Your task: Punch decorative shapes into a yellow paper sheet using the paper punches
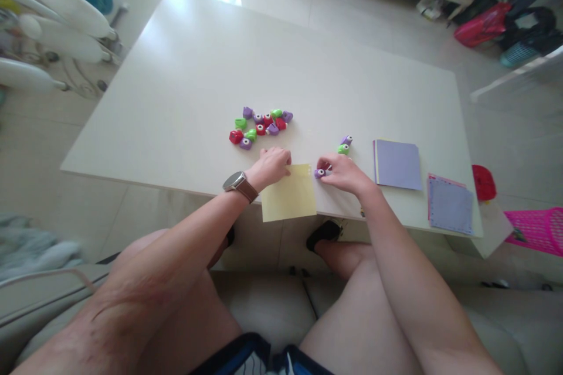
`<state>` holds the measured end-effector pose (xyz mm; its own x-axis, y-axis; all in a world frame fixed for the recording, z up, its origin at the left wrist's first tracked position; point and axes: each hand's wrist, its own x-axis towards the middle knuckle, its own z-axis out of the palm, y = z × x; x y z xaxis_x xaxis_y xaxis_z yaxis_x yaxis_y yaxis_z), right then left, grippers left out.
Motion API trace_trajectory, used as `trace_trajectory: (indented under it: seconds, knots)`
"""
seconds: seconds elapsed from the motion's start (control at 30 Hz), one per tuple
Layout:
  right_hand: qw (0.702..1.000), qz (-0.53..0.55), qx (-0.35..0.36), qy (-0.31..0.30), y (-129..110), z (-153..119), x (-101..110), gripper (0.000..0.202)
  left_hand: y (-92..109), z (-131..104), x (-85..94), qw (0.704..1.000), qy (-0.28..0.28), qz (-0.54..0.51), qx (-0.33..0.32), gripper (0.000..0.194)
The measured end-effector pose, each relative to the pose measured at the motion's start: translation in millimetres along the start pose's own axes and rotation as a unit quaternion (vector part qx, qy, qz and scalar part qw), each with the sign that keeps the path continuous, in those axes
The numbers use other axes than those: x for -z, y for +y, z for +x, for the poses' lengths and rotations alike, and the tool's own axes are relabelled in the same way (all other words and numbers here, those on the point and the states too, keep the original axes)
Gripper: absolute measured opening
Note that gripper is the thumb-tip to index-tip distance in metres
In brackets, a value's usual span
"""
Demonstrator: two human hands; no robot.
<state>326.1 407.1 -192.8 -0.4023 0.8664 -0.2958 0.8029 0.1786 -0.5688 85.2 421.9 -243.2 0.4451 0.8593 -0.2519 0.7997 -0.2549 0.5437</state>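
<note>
My left hand (275, 166), with a watch on its wrist, pinches the top edge of a yellow paper sheet (289, 196). The sheet lies at the table's near edge and sticks out past it. Right of the sheet, my right hand (341, 173) has its fingers closed on a small purple toy with an eye (319, 173). Just beyond that hand stand a green toy (343, 149) and another purple toy (347, 140). Several red, green and purple toys (260, 129) form a cluster beyond my left hand.
On the white table (281, 64), a stack of purple sheets (397, 165) lies to the right. Patterned paper (450, 205) sits near the right corner. A pink basket (536, 231) and a red object (484, 183) are beyond the table's right edge.
</note>
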Motion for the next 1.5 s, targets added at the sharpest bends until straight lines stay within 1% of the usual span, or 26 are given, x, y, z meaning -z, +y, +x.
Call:
trace_trajectory:
  seconds: [0.2,0.4,0.53,0.7,1.1,1.3,1.5]
  knots:
    - [1.0,-0.02,0.002,-0.004,2,1,-3,0.017,-5,8,2.3,0.998,0.025,-0.032,-0.042,0.005]
    - [1.0,-0.014,0.014,-0.002,6,3,-4,0.018,-3,7,12.3,0.997,0.001,-0.06,-0.057,0.012]
    - [1.0,-0.006,0.015,0.001,7,3,-4,0.018,2,5,16.6,0.997,-0.004,-0.068,-0.037,0.015]
    - [1.0,-0.005,0.019,0.001,5,3,-4,0.019,3,8,17.0,0.997,-0.012,-0.076,-0.013,0.017]
    - [1.0,-0.011,0.003,0.003,8,4,-2,0.018,4,7,18.2,0.998,-0.018,-0.064,0.002,0.02]
    - [1.0,-0.014,0.01,0.004,6,4,-5,0.016,8,6,20.4,0.997,-0.024,-0.072,0.008,0.02]
    - [1.0,-0.02,0.016,0.007,6,4,-6,0.017,5,7,19.4,0.996,-0.023,-0.081,0.001,0.021]
